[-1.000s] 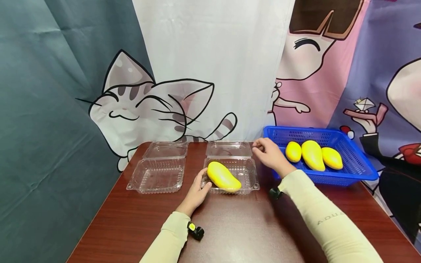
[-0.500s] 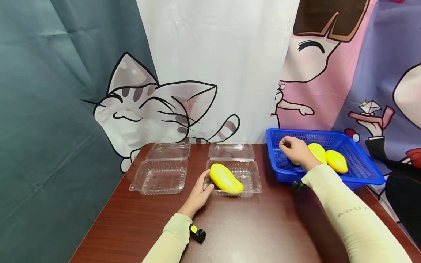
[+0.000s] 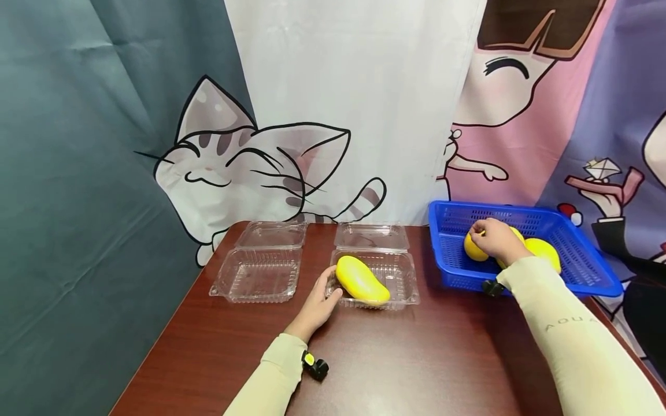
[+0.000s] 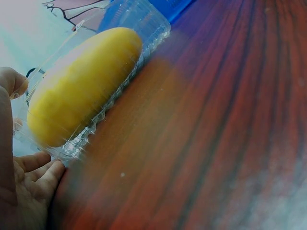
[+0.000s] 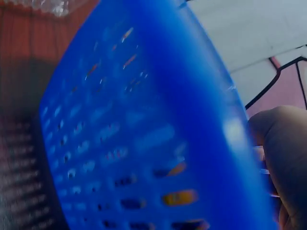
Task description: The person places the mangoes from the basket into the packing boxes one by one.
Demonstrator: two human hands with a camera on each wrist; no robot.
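Observation:
My left hand (image 3: 317,306) holds the front left corner of a clear plastic clamshell box (image 3: 402,277), its lid lying open at the back. Inside, a yellow mango (image 3: 361,282) lies slanted against the front wall. The left wrist view has my thumb and fingers (image 4: 43,175) on either side of the box corner. Over the blue basket (image 3: 442,254), my right hand (image 3: 499,240) has its loosely bent fingers at the top of a small mango (image 3: 474,249); whether they touch it is unclear. In the right wrist view the basket wall (image 5: 110,120) hides most of that hand.
A second open clamshell box (image 3: 260,277) stands to the left of the first. Another mango (image 3: 543,253) lies in the basket, and one more is partly hidden under my right hand. Behind the table (image 3: 385,358) hangs a printed cloth (image 3: 338,86).
My right hand has moved right from beside the near box to above the small mango in the basket. My left hand has stayed at the box. The view has shifted slightly.

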